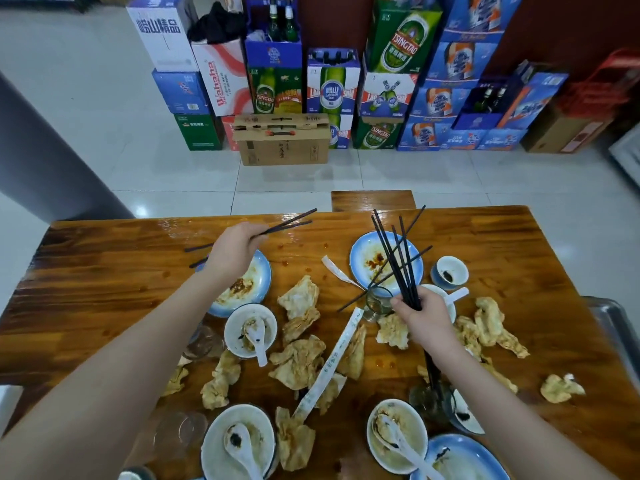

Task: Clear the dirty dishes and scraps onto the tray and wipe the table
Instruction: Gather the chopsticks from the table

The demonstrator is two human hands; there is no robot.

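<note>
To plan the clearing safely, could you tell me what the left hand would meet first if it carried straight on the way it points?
Nothing, it seems: beyond the left hand, gripping chopsticks, lies only bare table up to its far edge, though height is unclear.

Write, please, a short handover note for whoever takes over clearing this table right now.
Left hand holds two chopsticks over the far-left plate. Right hand grips a bundle of chopsticks.
Other plates, bowls, spoons, glasses and crumpled napkins lie on the table; the tray shows at its right edge.
Done: chopsticks in hand. Left: load everything onto the tray, wipe the table.
</note>
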